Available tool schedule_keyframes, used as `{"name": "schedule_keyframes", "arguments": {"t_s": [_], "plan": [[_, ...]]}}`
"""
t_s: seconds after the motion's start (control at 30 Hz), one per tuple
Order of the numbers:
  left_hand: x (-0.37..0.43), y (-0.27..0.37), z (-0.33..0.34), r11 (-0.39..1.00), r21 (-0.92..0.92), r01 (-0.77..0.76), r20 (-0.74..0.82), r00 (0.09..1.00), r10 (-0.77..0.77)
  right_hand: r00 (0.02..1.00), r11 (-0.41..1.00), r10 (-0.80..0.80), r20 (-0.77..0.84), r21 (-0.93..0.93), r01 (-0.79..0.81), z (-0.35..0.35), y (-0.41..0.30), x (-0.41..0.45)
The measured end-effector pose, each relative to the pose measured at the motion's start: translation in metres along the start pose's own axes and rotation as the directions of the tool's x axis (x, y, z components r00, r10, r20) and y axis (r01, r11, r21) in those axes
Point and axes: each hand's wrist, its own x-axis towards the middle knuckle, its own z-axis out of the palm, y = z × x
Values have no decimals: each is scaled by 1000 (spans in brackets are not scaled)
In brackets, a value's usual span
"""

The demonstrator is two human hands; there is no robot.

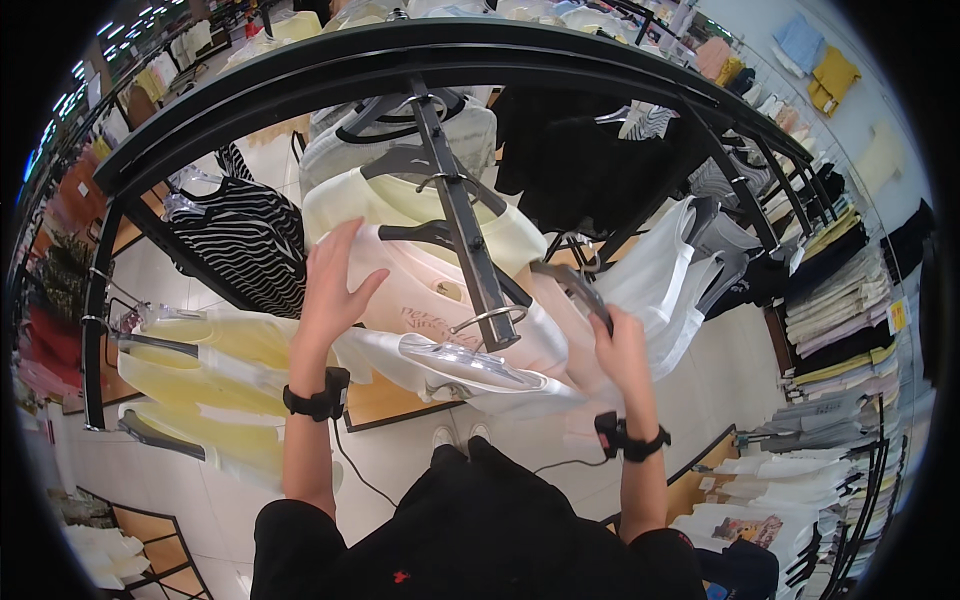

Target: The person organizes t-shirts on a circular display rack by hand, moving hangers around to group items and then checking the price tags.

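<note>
My right hand (621,345) grips one arm of a dark plastic hanger (581,289), from which a pale pink garment (566,322) hangs. Fingers spread, my left hand (337,281) rests against the left shoulder of a pale pink T-shirt (420,277) with lettering on its chest. That T-shirt hangs on a straight black metal arm (469,255) of the rack. Behind it on the same arm is a pale yellow top (337,196). Nearest to me, a white top (517,394) hangs on a clear plastic hanger (465,360).
The rack's black top bar (420,49) runs across in front. Yellow tops (240,375) and a striped black-and-white top (244,232) hang at left. White tops (652,277) hang at right. A shelf of folded clothes (840,300) stands at the far right.
</note>
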Motion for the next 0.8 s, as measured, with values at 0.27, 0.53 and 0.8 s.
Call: {"name": "schedule_keyframes", "arguments": {"t_s": [0.27,0.53,0.8], "plan": [[-4,10,-2,976,-213,48,-7,999,-51,986,982,47,162,-190,-15,-4,13,90],[-10,15,-14,967,-211,144,80,988,-130,926,912,211,314,-405,-71,23,48,65],[-12,25,-40,963,-217,160,147,981,-130,833,979,122,540,-206,-10,6,42,48]]}}
